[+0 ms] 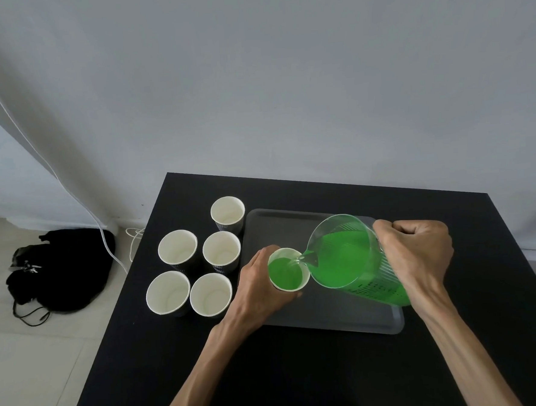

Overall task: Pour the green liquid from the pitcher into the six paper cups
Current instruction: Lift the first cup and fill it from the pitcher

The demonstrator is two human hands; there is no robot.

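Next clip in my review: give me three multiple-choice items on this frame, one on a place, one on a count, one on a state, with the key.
1. Where is the cup being filled?
A. over the tray
B. on the floor
C. among the empty cups

2. How many cups are empty?
A. three
B. five
C. six

3. How is the pitcher?
A. upright
B. tilted, pouring
C. lying empty

Key: 1 A, the left hand holds it above the tray. 2 B, five white insides show on the table. 3 B, the right hand tips it and green liquid runs from the spout.
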